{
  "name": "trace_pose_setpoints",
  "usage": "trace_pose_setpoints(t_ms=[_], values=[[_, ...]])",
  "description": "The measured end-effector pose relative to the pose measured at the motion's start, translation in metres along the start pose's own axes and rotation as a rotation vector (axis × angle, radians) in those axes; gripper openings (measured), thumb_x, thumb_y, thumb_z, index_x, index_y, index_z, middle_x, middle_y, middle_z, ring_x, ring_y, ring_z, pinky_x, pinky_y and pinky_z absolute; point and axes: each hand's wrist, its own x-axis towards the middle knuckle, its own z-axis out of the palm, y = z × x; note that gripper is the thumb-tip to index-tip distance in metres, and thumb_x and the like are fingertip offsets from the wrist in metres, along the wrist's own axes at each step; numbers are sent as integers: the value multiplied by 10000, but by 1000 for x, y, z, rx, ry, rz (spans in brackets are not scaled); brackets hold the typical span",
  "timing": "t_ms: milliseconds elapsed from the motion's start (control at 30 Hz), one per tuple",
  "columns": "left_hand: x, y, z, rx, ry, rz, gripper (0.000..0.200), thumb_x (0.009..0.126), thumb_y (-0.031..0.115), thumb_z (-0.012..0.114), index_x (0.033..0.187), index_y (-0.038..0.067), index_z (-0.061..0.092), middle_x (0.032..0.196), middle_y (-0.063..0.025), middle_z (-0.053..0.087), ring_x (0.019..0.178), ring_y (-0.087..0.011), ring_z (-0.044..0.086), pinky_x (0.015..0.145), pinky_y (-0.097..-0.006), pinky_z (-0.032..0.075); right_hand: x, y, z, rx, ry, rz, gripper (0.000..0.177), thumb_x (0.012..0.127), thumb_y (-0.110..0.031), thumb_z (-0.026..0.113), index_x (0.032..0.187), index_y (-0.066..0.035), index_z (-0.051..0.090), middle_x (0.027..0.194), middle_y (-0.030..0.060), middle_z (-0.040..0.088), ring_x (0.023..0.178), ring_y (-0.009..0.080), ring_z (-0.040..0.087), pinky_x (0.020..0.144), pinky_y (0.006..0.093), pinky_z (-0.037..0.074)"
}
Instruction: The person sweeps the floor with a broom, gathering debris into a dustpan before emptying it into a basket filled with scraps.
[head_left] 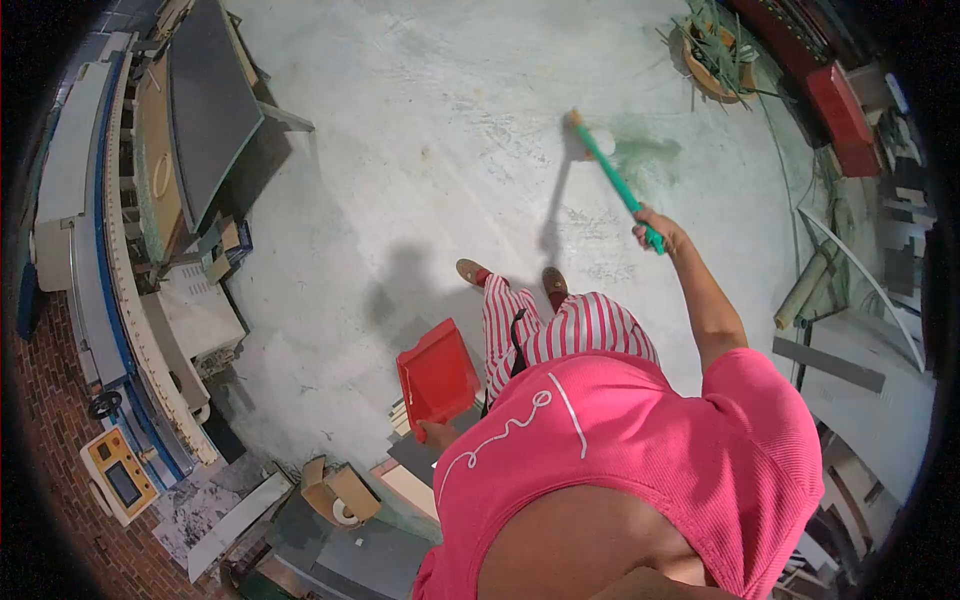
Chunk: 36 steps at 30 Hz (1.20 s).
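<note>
My right hand [657, 230] is wrapped round the lower end of a green brush [618, 183]. The brush reaches up and away over the pale floor, its tan tip beside a faint green smear. Low on my other side, my left hand [438, 434] grips the handle of a red dustpan [438, 372], which hangs beside my striped trousers. The inside of the dustpan faces up, and no debris can be made out in it.
A basket [716, 65] with green strips stands at the upper right, near a red box [842, 120]. Dark panels [205, 110] lean at the left by a long machine. An open cardboard box [340, 490] sits lower left. A rolled sheet [802, 290] lies right.
</note>
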Motion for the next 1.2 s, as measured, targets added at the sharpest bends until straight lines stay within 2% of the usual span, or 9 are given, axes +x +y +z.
trace_pose_setpoints(t_ms=[300, 400, 533, 667, 767, 867, 1000, 1167, 1200], values=[[25, 62, 48, -117, -12, -13, 440, 760, 264, 543, 1062, -1, 364, 1031, -150, 470, 865, -275, 511, 633, -397, 466, 68, 53, 207, -289, -581, 582, 656, 755, -166, 479, 1261, -270, 76, 563, -12, 368, 416, 49, 361, 338, 183, 311], [40, 78, 46, -122, 31, -23, 442, 761, 266, 543, 1064, -1, 363, 1033, -150, 469, 865, -275, 510, 632, -395, 465, 132, 90, 293, -409, -801, 796, 557, 742, -174, 486, 1210, -231, 187, 524, -17, 364, 427, 72, 380, 357, 191, 331], [63, 94, 34, -107, 118, -62, 446, 761, 268, 542, 1067, 0, 360, 1035, -150, 467, 865, -275, 510, 631, -392, 464, 186, 143, 418, -819, -767, 759, 209, 757, -201, 480, 946, -160, 400, 517, 3, 384, 417, 84, 392, 356, 213, 348], [85, 115, 30, -84, 172, -84, 450, 761, 271, 542, 1071, 1, 358, 1038, -149, 465, 865, -275, 509, 630, -389, 462, 200, 136, 490, -873, -763, 880, 132, 773, -225, 449, 802, -116, 382, 519, 13, 411, 409, 97, 396, 343, 224, 340], [102, 121, 29, -72, 192, -103, 453, 762, 273, 541, 1073, 1, 356, 1039, -149, 464, 864, -275, 508, 629, -387, 461, 220, 103, 480, -716, -797, 648, 149, 776, -238, 456, 787, -112, 377, 517, 6, 412, 411, 91, 396, 338, 213, 324], [114, 124, 30, -51, 212, -111, 455, 762, 274, 541, 1075, 2, 354, 1041, -149, 463, 864, -276, 508, 628, -385, 461, 236, 55, 439, -258, -615, 628, 166, 783, -260, 459, 767, -117, 375, 503, -11, 394, 394, 76, 350, 324, 206, 288], [124, 137, 49, -50, 201, -112, 459, 762, 277, 541, 1078, 3, 352, 1044, -148, 461, 864, -276, 507, 626, -382, 459, 244, -2, 348, 109, -535, 513, 332, 793, -351, 422, 567, -120, 348, 462, -54, 364, 364, 64, 346, 327, 202, 307], [133, 161, 92, -71, 146, -105, 464, 763, 280, 540, 1082, 3, 349, 1047, -148, 459, 863, -276, 506, 625, -379, 458, 219, -64, 265, 629, -243, 290, 231, 788, -233, 459, 676, -62, 350, 517, 15, 402, 414, 85, 395, 365, 186, 378], [134, 166, 102, -83, 128, -105, 464, 763, 280, 540, 1083, 4, 349, 1047, -148, 459, 863, -276, 506, 624, -378, 458, 207, -74, 260, 560, -164, 204, 241, 777, -233, 468, 666, -53, 351, 509, 14, 406, 402, 85, 395, 368, 186, 388]])
